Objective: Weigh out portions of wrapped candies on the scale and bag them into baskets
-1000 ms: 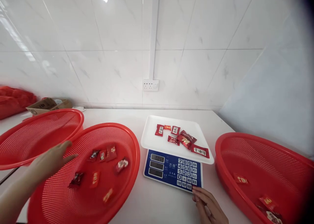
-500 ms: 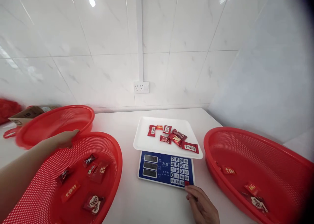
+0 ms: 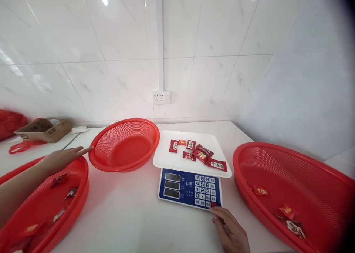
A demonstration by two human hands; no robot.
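Note:
My left hand (image 3: 65, 158) is stretched out with its fingers extended, the fingertips at the left rim of an empty red plastic basket (image 3: 95, 158). Under that hand and forearm sits another red basket (image 3: 85, 182) with several wrapped candies (image 3: 71, 193), partly cut off by the frame. My right hand (image 3: 231, 229) has its fingers half bent, nothing visible in them, and a fingertip at the red key on the lower right corner of a blue digital scale (image 3: 190, 190). Several red candy packets (image 3: 201, 156) lie on the scale's white tray (image 3: 169, 162).
A third red basket (image 3: 249, 212) with a few candies stands on the right. Behind the left basket are an open cardboard box (image 3: 57, 131), a red plastic strap (image 3: 23, 146) and a red bag (image 3: 11, 123). A socket (image 3: 161, 97) is on the tiled wall behind.
The empty basket has moved right, to beside the scale. The candy basket on the left has shifted left and towards me. My right hand stays at the scale's corner.

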